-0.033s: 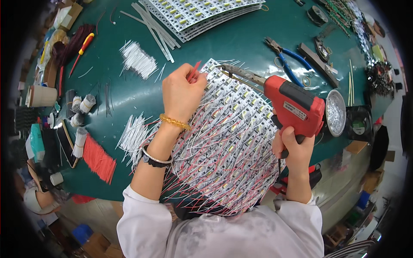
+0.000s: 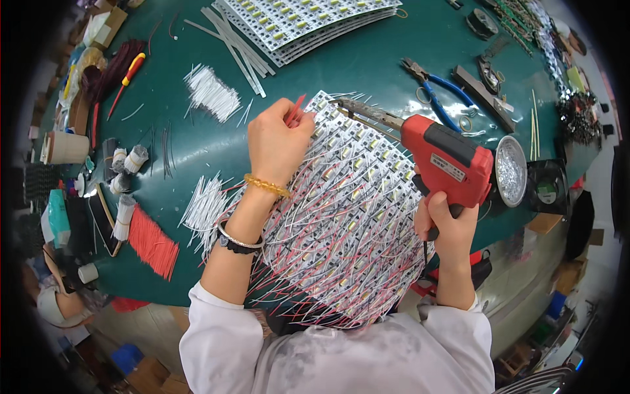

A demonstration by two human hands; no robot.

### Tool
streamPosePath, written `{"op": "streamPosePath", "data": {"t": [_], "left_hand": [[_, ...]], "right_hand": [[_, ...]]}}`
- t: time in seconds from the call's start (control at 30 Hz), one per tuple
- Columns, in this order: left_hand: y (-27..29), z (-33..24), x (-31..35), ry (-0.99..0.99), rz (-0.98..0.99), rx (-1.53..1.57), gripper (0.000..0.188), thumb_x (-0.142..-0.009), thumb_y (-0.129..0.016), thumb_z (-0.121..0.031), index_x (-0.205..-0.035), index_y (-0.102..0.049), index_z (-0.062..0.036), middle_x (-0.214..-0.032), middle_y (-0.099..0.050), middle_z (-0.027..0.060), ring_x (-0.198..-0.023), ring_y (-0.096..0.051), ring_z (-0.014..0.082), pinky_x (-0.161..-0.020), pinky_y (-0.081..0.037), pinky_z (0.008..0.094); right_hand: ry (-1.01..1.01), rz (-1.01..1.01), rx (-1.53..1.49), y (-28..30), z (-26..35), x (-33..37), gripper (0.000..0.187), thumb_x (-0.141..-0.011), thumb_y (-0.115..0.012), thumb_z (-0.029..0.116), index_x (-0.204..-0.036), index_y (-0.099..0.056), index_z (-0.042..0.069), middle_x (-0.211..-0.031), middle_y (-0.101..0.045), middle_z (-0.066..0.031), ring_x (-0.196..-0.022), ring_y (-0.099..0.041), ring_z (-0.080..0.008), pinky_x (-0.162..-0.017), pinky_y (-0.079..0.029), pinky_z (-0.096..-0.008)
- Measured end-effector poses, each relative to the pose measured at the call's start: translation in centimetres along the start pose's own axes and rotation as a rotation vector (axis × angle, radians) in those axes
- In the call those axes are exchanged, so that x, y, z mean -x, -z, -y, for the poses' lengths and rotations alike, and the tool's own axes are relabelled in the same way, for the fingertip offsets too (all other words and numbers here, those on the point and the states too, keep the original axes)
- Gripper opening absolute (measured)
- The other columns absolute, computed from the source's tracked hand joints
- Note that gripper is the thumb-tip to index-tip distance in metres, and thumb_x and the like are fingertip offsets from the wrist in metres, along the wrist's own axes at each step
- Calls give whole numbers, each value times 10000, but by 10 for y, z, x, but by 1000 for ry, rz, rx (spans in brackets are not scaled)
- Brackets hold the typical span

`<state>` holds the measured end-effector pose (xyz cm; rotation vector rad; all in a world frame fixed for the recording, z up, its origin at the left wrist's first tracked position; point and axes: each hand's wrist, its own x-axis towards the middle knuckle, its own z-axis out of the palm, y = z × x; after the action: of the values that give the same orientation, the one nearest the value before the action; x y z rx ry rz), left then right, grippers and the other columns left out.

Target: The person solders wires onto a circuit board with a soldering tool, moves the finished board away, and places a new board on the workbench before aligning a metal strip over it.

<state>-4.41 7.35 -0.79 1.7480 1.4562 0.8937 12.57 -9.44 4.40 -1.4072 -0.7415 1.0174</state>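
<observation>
My left hand [image 2: 278, 141] is closed around a small bunch of red wires [image 2: 294, 110], whose ends poke out above the fingers. It rests at the upper left edge of a white circuit board panel [image 2: 359, 136] set with rows of yellow chips. Many red and white wires [image 2: 341, 243] stick out over the panel's nearer part. My right hand [image 2: 451, 226] grips the handle of a red and black soldering gun [image 2: 443, 157]. Its long metal tip [image 2: 357, 109] points left and hovers over or touches the board's far edge; I cannot tell which.
White wire piles [image 2: 213, 94] and red wires [image 2: 152, 243] lie left. Stacked panels [image 2: 315, 26] and grey strips [image 2: 239, 46] are at the back. Blue-handled pliers [image 2: 440, 95], a dark bar [image 2: 484, 98] and a silver bowl [image 2: 511, 172] sit right; a screwdriver [image 2: 126, 80] lies far left.
</observation>
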Motion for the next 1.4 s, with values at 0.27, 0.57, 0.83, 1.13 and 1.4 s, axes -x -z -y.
{"op": "streamPosePath", "data": {"t": [0.27,0.57,0.83,1.13,1.4], "left_hand": [[79,-33,-7,-49,227,-239,241,-751,-672,-195,-692,-583,21,-570,-544,86,-531,-496,187,-510,-398,293],[-4,-14,12,-17,39,-261,210,-758,-626,-228,-762,-614,-18,-688,-627,129,-659,-606,327,-578,-456,381],[-7,-13,12,40,36,-174,275,-721,-695,-248,-722,-621,17,-584,-597,77,-512,-539,140,-506,-415,272],[-6,-13,13,66,51,-151,213,-714,-652,-247,-694,-619,-38,-596,-602,88,-567,-592,279,-521,-439,359],[-8,-13,13,44,31,-172,196,-711,-648,-239,-682,-612,-48,-606,-608,82,-574,-595,277,-525,-447,354]], "right_hand": [[102,-21,-74,20,-1,11,269,-860,-587,149,-1016,-467,-35,-523,-469,-17,-382,-426,-78,-355,-324,-219],[73,4,-16,7,0,9,291,-866,-582,182,-1003,-468,-48,-514,-467,-12,-375,-434,-82,-346,-330,-218],[-43,-1,-6,9,-3,4,292,-867,-581,197,-991,-469,-43,-504,-463,-12,-364,-425,-82,-340,-326,-223],[-28,32,-2,11,-9,3,292,-862,-593,201,-983,-475,-38,-510,-473,-18,-375,-432,-82,-346,-332,-223],[-39,5,-15,10,-10,3,268,-849,-612,193,-947,-497,-28,-530,-485,-19,-384,-437,-78,-350,-335,-221]]}}
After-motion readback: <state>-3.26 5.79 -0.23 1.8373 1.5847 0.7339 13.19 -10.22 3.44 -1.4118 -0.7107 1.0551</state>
